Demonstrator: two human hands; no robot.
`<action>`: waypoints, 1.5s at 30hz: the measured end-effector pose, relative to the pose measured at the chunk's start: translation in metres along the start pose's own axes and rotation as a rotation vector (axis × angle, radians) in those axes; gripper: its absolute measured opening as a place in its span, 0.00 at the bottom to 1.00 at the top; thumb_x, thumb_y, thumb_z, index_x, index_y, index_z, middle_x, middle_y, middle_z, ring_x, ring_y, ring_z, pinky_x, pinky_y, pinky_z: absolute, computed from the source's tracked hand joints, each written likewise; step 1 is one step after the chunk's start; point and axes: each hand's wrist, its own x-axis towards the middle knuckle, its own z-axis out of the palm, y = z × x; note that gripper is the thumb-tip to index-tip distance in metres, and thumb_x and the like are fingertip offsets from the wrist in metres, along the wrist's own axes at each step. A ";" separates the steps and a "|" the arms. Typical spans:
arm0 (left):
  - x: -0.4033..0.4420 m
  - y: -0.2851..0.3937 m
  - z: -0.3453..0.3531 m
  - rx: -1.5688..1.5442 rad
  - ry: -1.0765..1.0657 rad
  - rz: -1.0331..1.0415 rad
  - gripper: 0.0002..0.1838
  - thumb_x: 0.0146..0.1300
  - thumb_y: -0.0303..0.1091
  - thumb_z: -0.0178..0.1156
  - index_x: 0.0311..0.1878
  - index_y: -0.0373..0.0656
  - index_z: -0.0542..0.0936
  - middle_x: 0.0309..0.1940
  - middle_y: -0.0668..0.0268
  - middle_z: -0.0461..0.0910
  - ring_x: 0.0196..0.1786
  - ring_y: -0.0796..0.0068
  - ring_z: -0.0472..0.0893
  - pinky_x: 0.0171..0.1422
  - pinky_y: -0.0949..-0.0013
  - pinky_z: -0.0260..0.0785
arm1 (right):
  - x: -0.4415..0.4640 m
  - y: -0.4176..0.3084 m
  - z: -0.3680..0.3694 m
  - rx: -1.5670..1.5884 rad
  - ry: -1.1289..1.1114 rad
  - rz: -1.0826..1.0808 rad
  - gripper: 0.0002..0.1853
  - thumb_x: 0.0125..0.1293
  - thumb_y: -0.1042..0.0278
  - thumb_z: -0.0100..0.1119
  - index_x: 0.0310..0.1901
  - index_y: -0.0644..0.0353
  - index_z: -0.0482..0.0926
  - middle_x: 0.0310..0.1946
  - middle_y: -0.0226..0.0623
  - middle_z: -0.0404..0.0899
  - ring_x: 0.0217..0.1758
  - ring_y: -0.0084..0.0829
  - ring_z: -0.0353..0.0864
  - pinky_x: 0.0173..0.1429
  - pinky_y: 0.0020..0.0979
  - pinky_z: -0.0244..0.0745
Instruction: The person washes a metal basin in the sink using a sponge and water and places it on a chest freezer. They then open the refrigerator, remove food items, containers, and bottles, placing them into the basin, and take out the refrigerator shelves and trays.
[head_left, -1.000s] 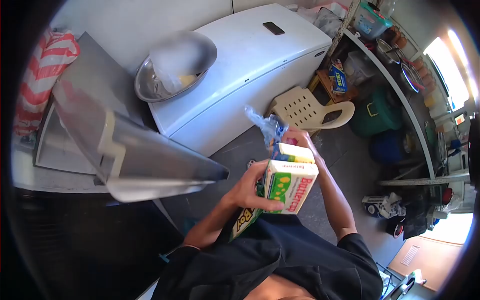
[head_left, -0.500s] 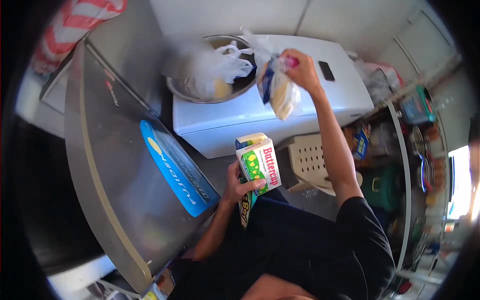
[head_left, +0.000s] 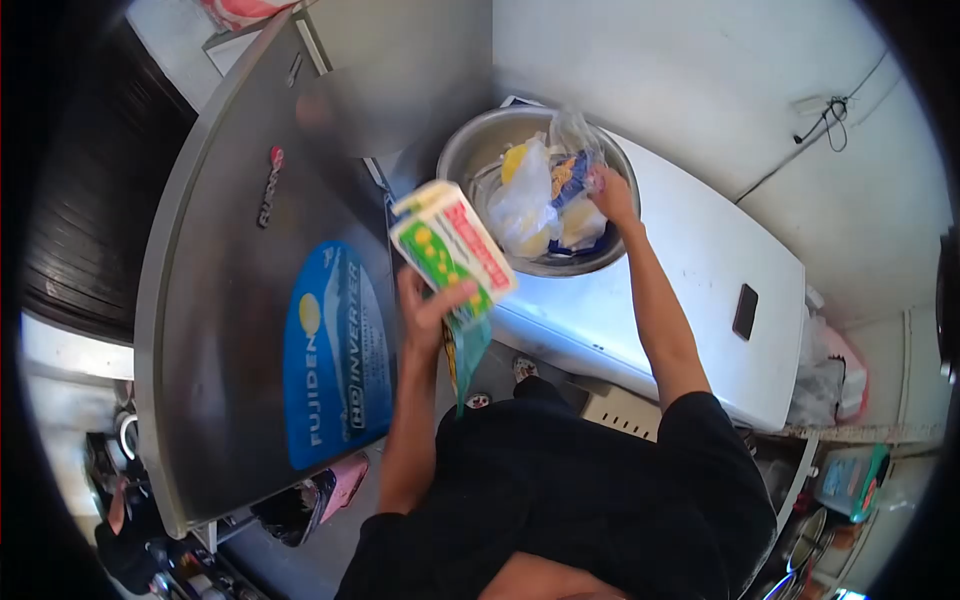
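My left hand point(head_left: 428, 308) is closed around a Buttercup margarine box point(head_left: 452, 250), with a second pale box edge behind it. A teal packet point(head_left: 468, 345) hangs below from the same hand. My right hand point(head_left: 617, 197) reaches over the rim of a steel basin point(head_left: 452, 165) and grips the twisted top of a clear plastic bag point(head_left: 574, 178) with blue printed packaging. That bag lies inside the basin, against another whitish plastic bag point(head_left: 522, 215) with something yellow near it. What the bags contain is not clear.
The basin rests on a white chest-like appliance point(head_left: 690, 270), where a phone point(head_left: 745, 311) also lies. An open grey refrigerator door point(head_left: 240, 340) stands to my left. A beige plastic stool point(head_left: 620, 412) is below the appliance. Plastic bags point(head_left: 825, 385) sit at the far right.
My right hand has lowered its plastic bag into the basin. My left hand, still holding the margarine and packet, is closer to the basin. The view has turned and shifted.
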 end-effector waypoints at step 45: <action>-0.171 -0.141 -0.090 0.438 0.841 -0.331 0.08 0.65 0.32 0.57 0.42 0.39 0.80 0.36 0.65 0.79 0.36 0.74 0.78 0.41 0.73 0.70 | -0.035 -0.066 -0.022 1.800 -0.666 0.894 0.38 0.70 0.35 0.34 0.62 0.67 0.66 0.57 0.52 0.72 0.61 0.45 0.72 0.63 0.42 0.70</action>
